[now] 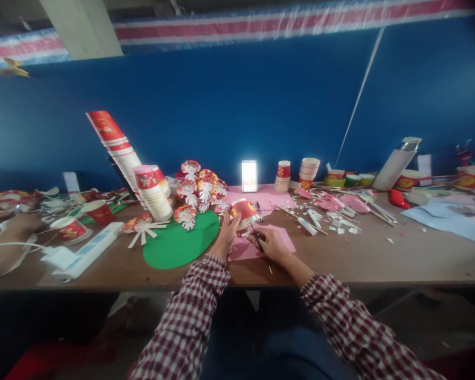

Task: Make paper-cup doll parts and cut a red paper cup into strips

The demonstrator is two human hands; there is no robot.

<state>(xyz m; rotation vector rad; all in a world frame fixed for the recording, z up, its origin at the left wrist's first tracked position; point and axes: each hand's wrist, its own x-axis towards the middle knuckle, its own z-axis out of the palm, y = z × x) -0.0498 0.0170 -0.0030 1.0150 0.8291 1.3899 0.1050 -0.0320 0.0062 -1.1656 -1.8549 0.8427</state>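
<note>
My left hand [229, 232] is closed around a red and white paper cup [245, 210], which it holds tilted above the pink paper [283, 236]. In my right hand [272, 244] is a slim dark pen-like tool [256, 237], its tip close to the cup. Whether the tip touches the cup, I cannot tell. Just left of my left hand lies a green oval sheet [182, 245]. Several paper figures with red and yellow frilled tops [206, 184] stand behind it.
Leaning stacks of paper cups [119, 148] rise at the left, near a white power strip [89, 250]. Paper scraps [340, 221], a glue tube [306, 226] and a steel-topped flask [396, 163] lie or stand right. Another person's arm [16, 243] reaches in at far left.
</note>
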